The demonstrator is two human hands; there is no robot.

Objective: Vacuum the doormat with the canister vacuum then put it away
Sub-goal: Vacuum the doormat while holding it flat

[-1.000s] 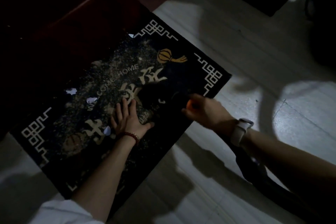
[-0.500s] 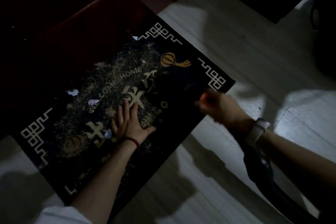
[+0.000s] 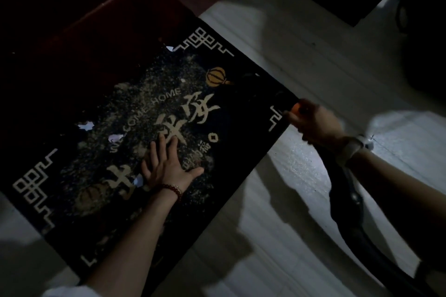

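Observation:
A dark doormat [image 3: 231, 157] with pale corner patterns, "WELCOME HOME" lettering and an orange lantern lies diagonally on the pale floor. Pale grit and a few white paper scraps [image 3: 85, 125] cover its middle and left part. My left hand [image 3: 166, 164] presses flat on the mat's centre, fingers spread. My right hand [image 3: 313, 120] grips the dark vacuum nozzle handle [image 3: 295, 107], which has an orange spot, at the mat's right corner. The nozzle tip is lost in the dark. The black hose [image 3: 347, 202] runs under my right forearm toward the lower right.
A dark red wooden door or threshold [image 3: 101, 26] borders the mat's upper left edge. Dark shapes stand at the top right [image 3: 422, 31]. Pale floor [image 3: 277, 236] stretches to the right and below the mat.
My right hand has drawn the nozzle from the mat's middle rightward to its right corner. My left hand has stayed pressed on the mat.

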